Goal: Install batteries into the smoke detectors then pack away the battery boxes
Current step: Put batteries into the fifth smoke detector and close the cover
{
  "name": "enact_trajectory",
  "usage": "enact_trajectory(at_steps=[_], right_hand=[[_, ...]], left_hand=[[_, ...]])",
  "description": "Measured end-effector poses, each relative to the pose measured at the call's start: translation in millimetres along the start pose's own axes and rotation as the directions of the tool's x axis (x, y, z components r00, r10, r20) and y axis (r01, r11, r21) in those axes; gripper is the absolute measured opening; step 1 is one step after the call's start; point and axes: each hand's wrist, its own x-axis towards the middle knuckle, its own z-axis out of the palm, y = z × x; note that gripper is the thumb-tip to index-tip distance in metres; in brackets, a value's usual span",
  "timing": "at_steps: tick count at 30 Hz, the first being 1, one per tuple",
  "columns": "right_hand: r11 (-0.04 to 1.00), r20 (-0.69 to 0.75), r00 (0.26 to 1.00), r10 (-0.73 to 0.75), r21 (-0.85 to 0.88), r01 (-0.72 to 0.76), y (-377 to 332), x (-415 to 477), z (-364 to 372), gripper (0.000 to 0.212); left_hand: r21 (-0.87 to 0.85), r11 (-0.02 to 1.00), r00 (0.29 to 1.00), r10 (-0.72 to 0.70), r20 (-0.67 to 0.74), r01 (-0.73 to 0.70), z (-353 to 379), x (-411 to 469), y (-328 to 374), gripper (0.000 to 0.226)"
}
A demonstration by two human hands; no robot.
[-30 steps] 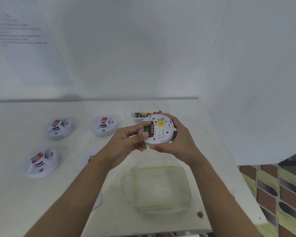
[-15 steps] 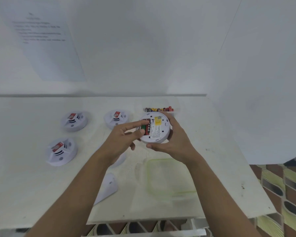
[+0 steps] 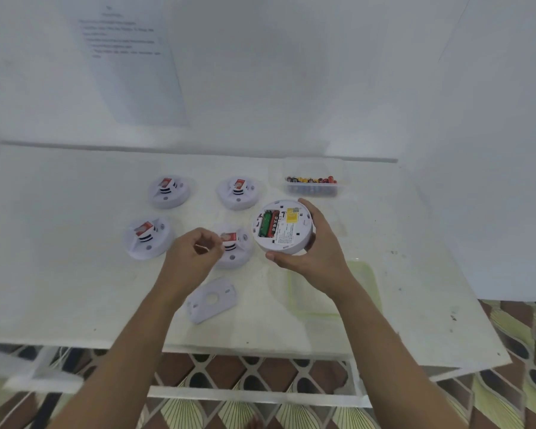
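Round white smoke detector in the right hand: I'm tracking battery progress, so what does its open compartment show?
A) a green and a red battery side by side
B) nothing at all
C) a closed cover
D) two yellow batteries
A: the round white smoke detector gripped by the right hand shows a green battery beside a red battery in its open bay.

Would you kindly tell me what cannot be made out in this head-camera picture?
In the head view:
the wall sheet: print blurred, unreadable.
the held smoke detector: label text too small; the right hand covers its lower rim.
the battery box: battery count too small.
the left hand: curled fingers hide whether it holds anything.
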Motion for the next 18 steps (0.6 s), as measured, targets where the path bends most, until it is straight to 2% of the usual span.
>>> enact_trajectory(at_steps=[2, 4, 5, 7, 9, 10, 14, 18], right_hand=[[1.000, 0.029, 1.000, -0.003, 0.013, 0.002, 1, -3, 1, 0.107], [1.000, 0.047, 0.999, -0.002, 0.015, 0.002, 2, -5, 4, 0.108], [1.000, 0.053, 0.999, 0.000, 0.009, 0.000, 1, -7, 5, 0.109], [1.000, 0.068, 0.998, 0.005, 0.001, -0.005, 2, -11, 6, 0.110], [1.000, 0.085, 0.996, 0.001, 0.000, -0.001, 2, -17, 4, 0.109], [1.000, 0.098, 0.995, 0.002, 0.006, -0.002, 2, -21, 2, 0.108], [0.998, 0.156, 0.988, 0.019, 0.054, -0.028, -1, -37, -7, 0.103], [0.996, 0.205, 0.978, 0.033, 0.078, -0.050, -6, -53, -17, 0.098]], left_hand=[[0.179, 0.984, 1.000, -0.011, 0.000, 0.011, -6, -11, -14, 0.010], [0.356, 0.934, 0.997, -0.046, 0.068, 0.019, -11, -21, -24, 0.007], [0.444, 0.896, 0.989, -0.075, 0.129, 0.010, -12, -26, -29, 0.019], [0.589, 0.807, 0.964, -0.119, 0.239, -0.047, -14, -35, -35, 0.057], [0.657, 0.747, 0.952, -0.125, 0.280, -0.095, -15, -41, -37, 0.095], [0.660, 0.745, 0.951, -0.125, 0.284, -0.100, -15, -44, -38, 0.102], [0.615, 0.784, 0.967, -0.084, 0.241, -0.085, -11, -52, -34, 0.085], [0.594, 0.800, 0.990, 0.002, 0.141, -0.086, -8, -65, -22, 0.086]])
